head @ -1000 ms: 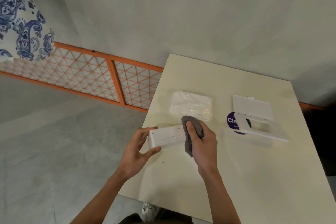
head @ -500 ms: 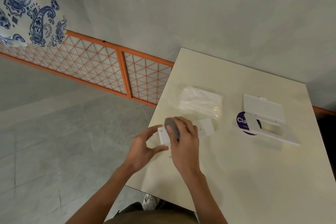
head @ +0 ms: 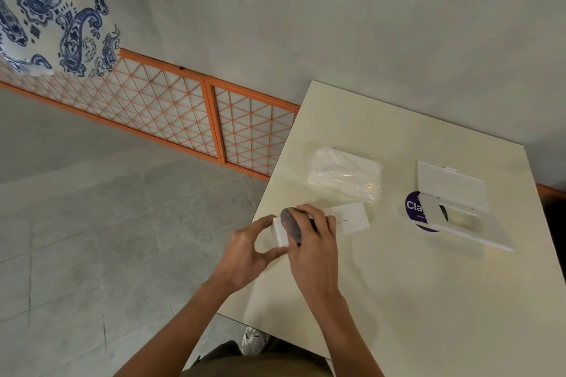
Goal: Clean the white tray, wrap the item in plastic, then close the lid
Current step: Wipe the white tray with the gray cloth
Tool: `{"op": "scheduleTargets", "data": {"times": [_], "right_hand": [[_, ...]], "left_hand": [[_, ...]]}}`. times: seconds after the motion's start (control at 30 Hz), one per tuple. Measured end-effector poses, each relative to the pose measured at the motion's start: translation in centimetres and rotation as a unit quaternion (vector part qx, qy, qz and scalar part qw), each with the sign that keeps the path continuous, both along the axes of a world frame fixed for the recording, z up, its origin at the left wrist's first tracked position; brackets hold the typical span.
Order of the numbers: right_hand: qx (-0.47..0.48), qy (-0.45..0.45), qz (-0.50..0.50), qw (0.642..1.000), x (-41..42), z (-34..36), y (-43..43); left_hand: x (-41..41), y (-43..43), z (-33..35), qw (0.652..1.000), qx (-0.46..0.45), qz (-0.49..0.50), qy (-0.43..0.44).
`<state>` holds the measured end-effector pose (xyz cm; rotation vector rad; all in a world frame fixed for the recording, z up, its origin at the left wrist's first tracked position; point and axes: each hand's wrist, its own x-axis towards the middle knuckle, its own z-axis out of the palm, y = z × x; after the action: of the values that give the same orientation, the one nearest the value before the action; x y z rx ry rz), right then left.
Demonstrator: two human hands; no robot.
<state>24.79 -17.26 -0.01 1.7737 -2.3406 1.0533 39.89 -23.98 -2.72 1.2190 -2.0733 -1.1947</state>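
**White tray (head: 352, 217) near the bench (head: 428, 300) edge**

Left hand (head: 248, 251) pinches the tray by its end; right hand (head: 312, 242) grips a grey cloth (head: 291, 225) pressed on it. I fear a hard wipe shoves the tray off the bench.

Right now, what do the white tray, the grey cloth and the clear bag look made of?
White tray: rigid plastic or foam, matte; straight sharp edges, no shine. Grey cloth: soft fabric, probably microfibre; fuzzy and bunched. Clear bag: thin glossy plastic film; crinkles and highlights.
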Motion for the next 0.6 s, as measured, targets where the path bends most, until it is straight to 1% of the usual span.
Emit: {"op": "scheduleTargets", "data": {"times": [0.07,0.1,0.2,0.33,0.37,0.47,0.53,0.6], "right_hand": [[-0.003,-0.033,-0.012,0.999,0.4,0.5,-0.2],[-0.001,-0.029,-0.007,1.0,0.8,0.7,-0.2],[0.008,0.03,0.025,0.999,1.9,0.9,0.3],[-0.03,0.101,0.031,0.994,0.1,1.5,0.7],[-0.029,0.097,0.016,0.995,-0.6,1.3,0.7],[-0.014,0.046,-0.041,0.998,-2.0,0.1,0.6],[-0.007,0.012,-0.045,0.999,-1.6,0.2,0.5],[-0.014,-0.012,-0.024,1.0,-0.4,0.8,0.5]], "left_hand": [[-0.1,0.0,0.3,1.0,-0.002,-0.009,0.003],[-0.1,-0.1,0.4,1.0,-0.004,-0.016,0.003],[0.0,-0.1,0.4,1.0,-0.007,-0.028,0.01],[-0.1,-0.1,0.2,1.0,-0.014,-0.013,-0.006],[-0.1,0.0,0.2,1.0,-0.012,-0.013,-0.006],[-0.3,0.1,0.2,1.0,-0.009,-0.017,-0.012],[-0.4,0.1,0.5,1.0,-0.011,-0.008,-0.011],[-0.5,0.1,0.6,1.0,-0.013,-0.009,-0.012]]}}
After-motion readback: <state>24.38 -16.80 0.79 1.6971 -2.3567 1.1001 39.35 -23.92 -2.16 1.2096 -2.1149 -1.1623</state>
